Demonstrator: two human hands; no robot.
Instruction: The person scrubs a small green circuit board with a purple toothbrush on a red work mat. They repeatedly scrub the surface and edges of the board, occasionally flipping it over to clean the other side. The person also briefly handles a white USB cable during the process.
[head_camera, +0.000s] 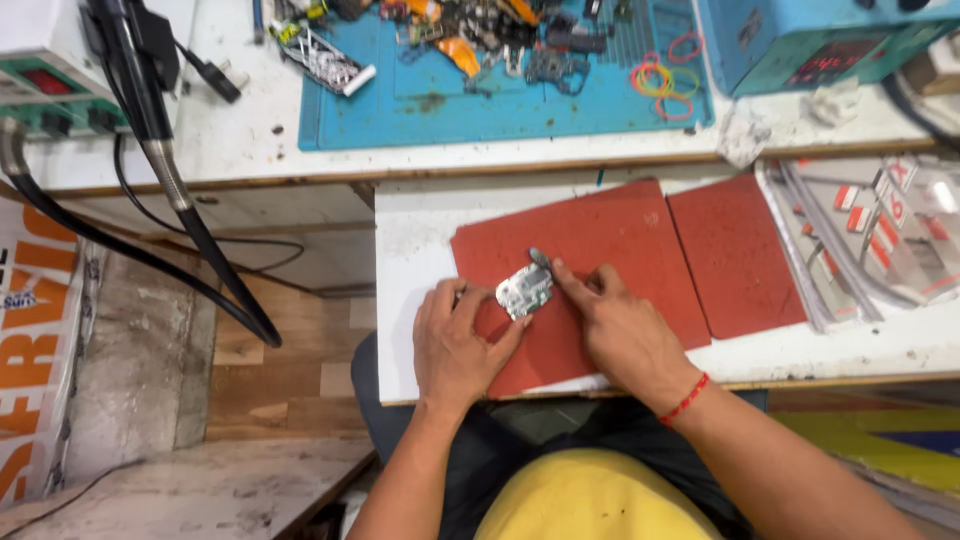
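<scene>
Both hands, left hand (455, 345) and right hand (615, 325), pinch a silvery metal plate (524, 291), its long axis tilted up-right.

Small metal plate (524, 291): lower edge covered by left hand (458, 345) fingertips, surface detail too small to resolve. Thin tool (541, 258) under right hand (618, 325): only tip visible, grip hidden. Parts heap (480, 30) on blue mat (440, 110) cut off by top edge; blue machine (800, 40) also cropped.
</scene>
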